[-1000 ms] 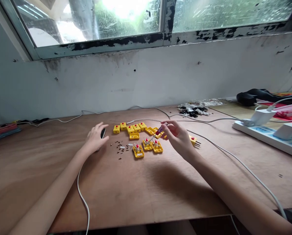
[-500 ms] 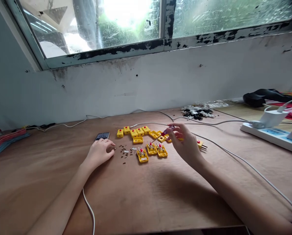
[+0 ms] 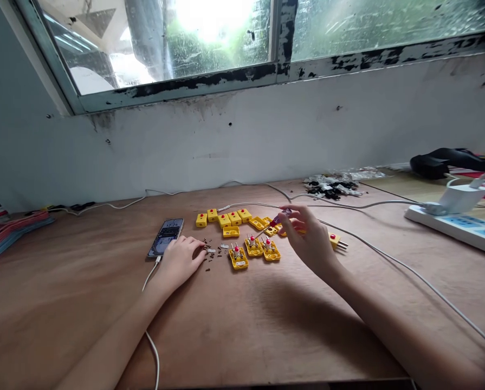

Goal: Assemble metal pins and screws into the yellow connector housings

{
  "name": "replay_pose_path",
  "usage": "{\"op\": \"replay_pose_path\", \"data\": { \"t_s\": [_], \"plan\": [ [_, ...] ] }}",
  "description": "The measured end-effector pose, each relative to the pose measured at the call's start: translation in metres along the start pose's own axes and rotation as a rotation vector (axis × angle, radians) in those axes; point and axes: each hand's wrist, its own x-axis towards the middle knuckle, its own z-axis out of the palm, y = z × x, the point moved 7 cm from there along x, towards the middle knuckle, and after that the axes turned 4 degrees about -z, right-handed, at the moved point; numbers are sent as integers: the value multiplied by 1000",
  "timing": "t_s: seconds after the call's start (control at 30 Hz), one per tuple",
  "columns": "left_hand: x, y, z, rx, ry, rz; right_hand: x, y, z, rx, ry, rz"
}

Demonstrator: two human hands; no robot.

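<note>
- Left hand (image 3: 180, 264): released, palm down on the tabletop (image 3: 104, 325), fingertips just beside scattered small brass screws (image 3: 209, 255).
- Right hand (image 3: 307, 241): clenched in a pinch around a slim screwdriver (image 3: 275, 221) with a red-and-purple handle, held above the tabletop, shaft slanting left and down toward the open yellow connector housings; contact with a housing impossible to tell.
- Open yellow connector housings (image 3: 253, 246): three, grouped between both hands, with upright pins and red caps.
- Closed yellow connector bodies (image 3: 224, 220): a far row, each with a red dot, ending in flat yellow pieces partly hidden behind the right hand.
- Yellow two-pin plug (image 3: 335, 241): just right of the right hand, pins pointing right.
- Smartphone (image 3: 165, 238): screen up, left of the left hand, with a white cable (image 3: 150, 276) at its near end.
- Power strip (image 3: 449, 230): far right, with a white charger (image 3: 459, 199) plugged in.
</note>
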Motion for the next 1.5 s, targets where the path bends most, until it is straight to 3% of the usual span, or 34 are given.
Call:
{"op": "replay_pose_path", "data": {
  "t_s": [0.1,0.3,0.6,0.97,1.03,1.17,1.27,1.5],
  "plan": [
    [-4,9,1,17,-7,-6,0,0,0,-2,-7,0],
    [-6,8,-5,-59,19,-11,0,0,1,-4,-14,-11],
    [-14,21,-6,-174,-100,127,1,3,1,59,-16,4],
    [-10,-1,-11,-334,-189,21,-1,-10,3,116,13,-23],
    [-11,-2,-8,-353,-234,4,2,-21,10,117,-5,-52],
    [-12,0,-5,-349,-250,17,10,-47,49,-26,-232,-168],
    [-12,1,-4,-349,-232,42,10,-54,71,-168,-303,-185],
    [-12,3,-3,-366,-194,81,1,-46,68,-150,-220,-160]
  ]
}}
